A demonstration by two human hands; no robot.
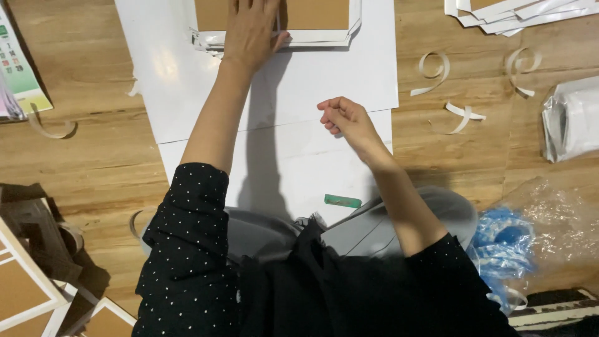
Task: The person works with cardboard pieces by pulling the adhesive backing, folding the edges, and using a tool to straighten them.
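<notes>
My left hand [251, 31] lies flat, fingers spread, on a brown board with a white border [315, 19] at the top of the view. That board rests on a stack of similar pieces on a large white sheet [312, 81]. My right hand [345, 118] hovers over the white sheet lower down, fingers curled loosely, thumb and fingertips pinched together; whether something small is in them cannot be made out. A small green flat object [342, 201] lies on the lower white sheet [293, 168] near my lap.
Curled white paper strips [433, 72] lie on the wooden floor at the right. More white-edged boards [518, 15] sit top right, a plastic-wrapped bundle [574, 118] at far right, crumpled clear and blue plastic [518, 240] lower right, framed brown boards [25, 293] lower left.
</notes>
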